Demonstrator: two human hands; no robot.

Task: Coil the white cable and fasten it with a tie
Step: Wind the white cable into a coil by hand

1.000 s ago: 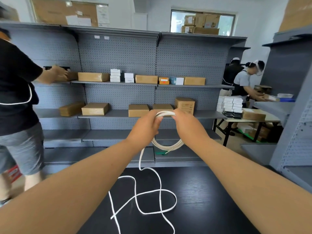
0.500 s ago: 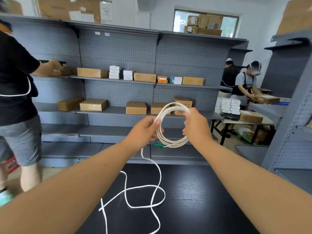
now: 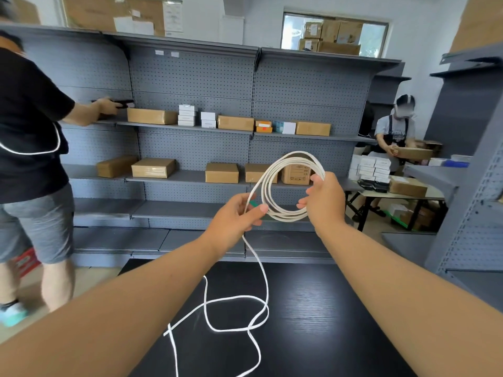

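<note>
The right hand [image 3: 324,200] is gripping the right side of a coil made from the white cable [image 3: 296,155], its fingers curling round the bundled turns and its thumb lying over them. The coil is being held upright in the air, beyond the far edge of the black table [image 3: 340,322] and well above it, with several turns lying close together. The left hand [image 3: 234,217] is pinching the cable at the coil's lower left between thumb and curled fingers, and from under this hand the loose length is dropping to the table. There it is crossing the far edge near the middle, lying in open loops over the centre and left of centre of the surface, crossing over itself, and running toward the near edge, where it is passing out of view. A small green piece [image 3: 254,204] is showing just behind the left fingertips; I cannot tell whether the hand is holding it or whether it is lying on the shelf behind. Grey pegboard shelving [image 3: 190,77] is standing behind the table, carrying cardboard boxes [image 3: 221,172] and small white boxes [image 3: 186,115]. At the left a person in a black shirt [image 3: 27,131] is reaching to a shelf, and at the right another person [image 3: 398,131] is holding a box beside a table stacked with white boxes.
</note>
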